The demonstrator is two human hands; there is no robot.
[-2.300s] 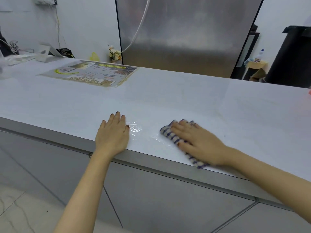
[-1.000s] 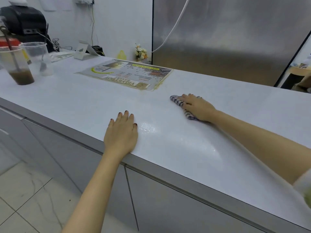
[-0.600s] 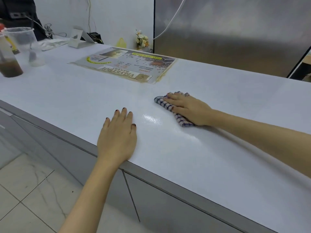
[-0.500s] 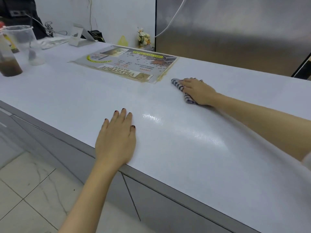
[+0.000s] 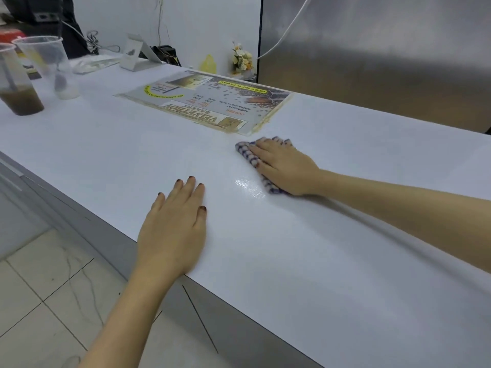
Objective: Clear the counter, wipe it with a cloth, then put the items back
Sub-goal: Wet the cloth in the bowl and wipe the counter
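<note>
Step in hand: the wiping stage, by my reading. The clearing looked only partly done and the putting back not yet begun.
Left hand: the left hand [image 5: 172, 224] lay palm down on the white smooth-topped desk [image 5: 332, 274] near its front edge, fingers straight and close together, holding nothing. It seemed to be there as a brace.
Right hand: the right hand [image 5: 285, 166] pressed flat on the blue-and-white checked cloth [image 5: 245, 152], fingers stretched out over it rather than curled round it.
Cloth: bunched under the right palm in the middle of the desk, its free edge showing beyond the fingertips and just beside the near corner of the laminated printed menu sheet [image 5: 207, 102], though not clearly touching it.
Wiped so far: a wet glossy patch [image 5: 249, 185] shone on the desk just beside the cloth, between the two hands. The stretch around both hands was bare.
Not yet cleared: the menu sheet lay flat further back; a clear plastic cup of brown drink [image 5: 20, 88] and a clear, nearly empty plastic cup [image 5: 50, 67] stood at the far left, well apart from the cloth; a white folded stand [image 5: 138, 55] sat behind them.
Left to do: the surface under and around those items probably needed wiping — then everything moved would have to go back.
</note>
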